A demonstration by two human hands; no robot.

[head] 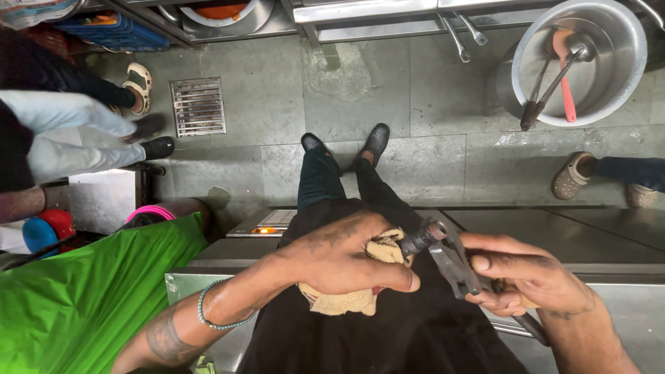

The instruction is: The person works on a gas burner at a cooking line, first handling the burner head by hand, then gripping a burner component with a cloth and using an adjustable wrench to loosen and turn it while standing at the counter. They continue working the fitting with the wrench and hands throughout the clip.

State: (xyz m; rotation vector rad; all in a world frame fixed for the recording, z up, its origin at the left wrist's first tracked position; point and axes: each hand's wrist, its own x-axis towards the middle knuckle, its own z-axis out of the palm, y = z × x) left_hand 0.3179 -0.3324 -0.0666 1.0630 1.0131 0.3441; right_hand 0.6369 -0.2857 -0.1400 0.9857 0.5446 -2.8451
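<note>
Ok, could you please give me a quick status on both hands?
Left hand grips cloth. Right hand grips metal tongs. Cloth touches tongs' end. Nothing in the way.

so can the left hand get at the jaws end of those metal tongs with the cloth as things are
Probably yes: the left hand already presses the beige cloth against the tip of the metal tongs, which the right hand holds out beside it. Nothing lies between them.

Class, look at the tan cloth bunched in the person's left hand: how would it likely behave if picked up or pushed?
The tan cloth looks floppy: it bunches and folds under the left hand. Probably light, since its edge hangs loosely below the fingers. Unlikely to roll or slip; pushed, it would likely crumple.
</note>
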